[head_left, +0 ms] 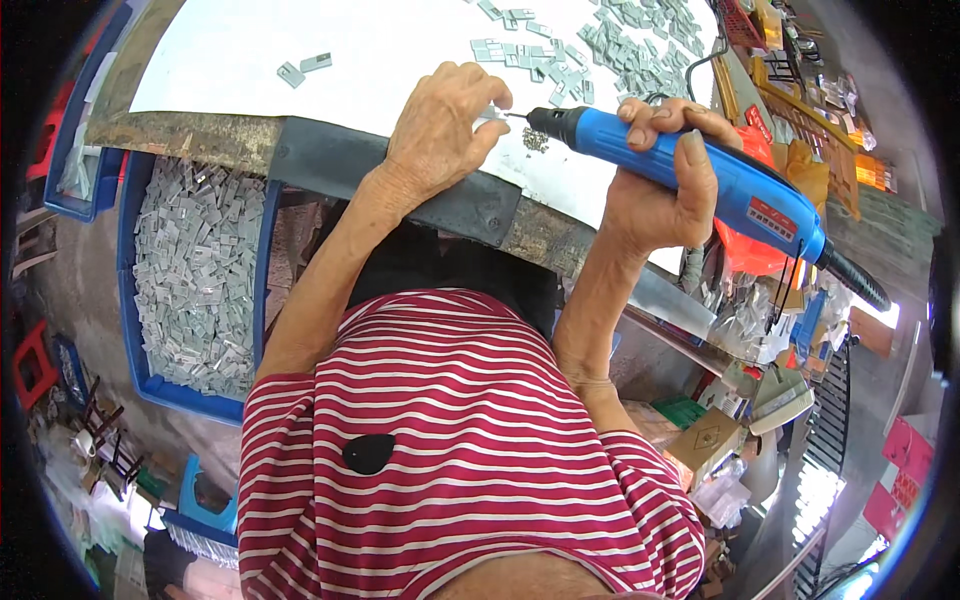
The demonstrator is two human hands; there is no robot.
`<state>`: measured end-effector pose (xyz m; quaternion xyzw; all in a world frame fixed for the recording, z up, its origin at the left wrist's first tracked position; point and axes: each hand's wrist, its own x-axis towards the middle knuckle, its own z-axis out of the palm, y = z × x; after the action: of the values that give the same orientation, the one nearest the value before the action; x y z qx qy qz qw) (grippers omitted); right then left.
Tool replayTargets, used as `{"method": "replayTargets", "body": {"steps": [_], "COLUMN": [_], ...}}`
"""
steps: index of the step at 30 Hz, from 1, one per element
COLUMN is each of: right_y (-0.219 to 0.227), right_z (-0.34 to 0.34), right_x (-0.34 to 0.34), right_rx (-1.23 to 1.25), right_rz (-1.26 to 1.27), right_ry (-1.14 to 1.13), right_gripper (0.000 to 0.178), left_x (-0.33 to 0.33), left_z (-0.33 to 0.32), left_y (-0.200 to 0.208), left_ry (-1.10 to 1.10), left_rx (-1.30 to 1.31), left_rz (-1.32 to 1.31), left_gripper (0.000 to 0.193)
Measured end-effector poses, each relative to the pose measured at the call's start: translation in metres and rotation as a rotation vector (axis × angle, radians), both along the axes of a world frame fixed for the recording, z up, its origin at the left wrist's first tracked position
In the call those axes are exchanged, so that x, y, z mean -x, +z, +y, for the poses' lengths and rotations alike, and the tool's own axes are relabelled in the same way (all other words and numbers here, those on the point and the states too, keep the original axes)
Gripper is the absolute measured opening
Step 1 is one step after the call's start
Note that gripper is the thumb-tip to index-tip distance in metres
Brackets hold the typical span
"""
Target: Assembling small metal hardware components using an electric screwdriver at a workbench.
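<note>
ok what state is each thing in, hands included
left hand: pinching a small piece
right hand: wrapped around the driver
driver: tip toward the piece; running or not, can't tell
bits: loose in a small heap
table pieces: scattered
blue bin: uncovered, filled with pieces
</note>
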<state>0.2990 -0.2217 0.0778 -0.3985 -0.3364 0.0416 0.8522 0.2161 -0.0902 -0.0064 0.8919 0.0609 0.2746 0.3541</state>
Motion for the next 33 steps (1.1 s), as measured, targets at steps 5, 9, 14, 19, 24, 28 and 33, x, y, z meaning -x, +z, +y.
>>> {"method": "replayTargets", "body": {"steps": [5, 9, 14, 19, 24, 28, 33], "right_y": [0.0015, 0.0021, 0.0011, 0.0018, 0.0032, 0.0023, 0.0024], "right_z": [-0.0001, -0.0003, -0.0013, -0.0042, -0.0045, -0.0028, -0.0041], "right_x": [0.0001, 0.0008, 0.0005, 0.0017, 0.0024, 0.0019, 0.0022], "right_rx": [0.007, -0.002, 0.008, 0.01, 0.014, 0.006, 0.027], "right_rz": [-0.003, 0.014, 0.016, 0.01, 0.004, 0.015, 0.024], "right_ry": [0.005, -0.008, -0.001, 0.033, 0.046, 0.021, 0.054], "right_gripper": [0.026, 0.026, 0.025, 0.024, 0.023, 0.024, 0.024], "left_x": [-0.0007, -0.0001, 0.0006, 0.0011, 0.0027, 0.0024, 0.0026], "left_z": [0.0009, 0.001, 0.0002, 0.0011, 0.0016, 0.0016, 0.0017], "left_y": [-0.0026, -0.0024, -0.0021, -0.0009, -0.0009, -0.0011, -0.0013], "left_ry": [-0.006, -0.009, -0.006, -0.024, -0.043, -0.053, -0.063], "left_rx": [0.0, 0.012, 0.047, 0.05, 0.112, 0.114, 0.105], "left_rz": [-0.046, -0.05, -0.087, -0.074, -0.063, -0.058, -0.06], "left_gripper": [0.015, 0.014, 0.013, 0.012, 0.011, 0.012, 0.011]}}
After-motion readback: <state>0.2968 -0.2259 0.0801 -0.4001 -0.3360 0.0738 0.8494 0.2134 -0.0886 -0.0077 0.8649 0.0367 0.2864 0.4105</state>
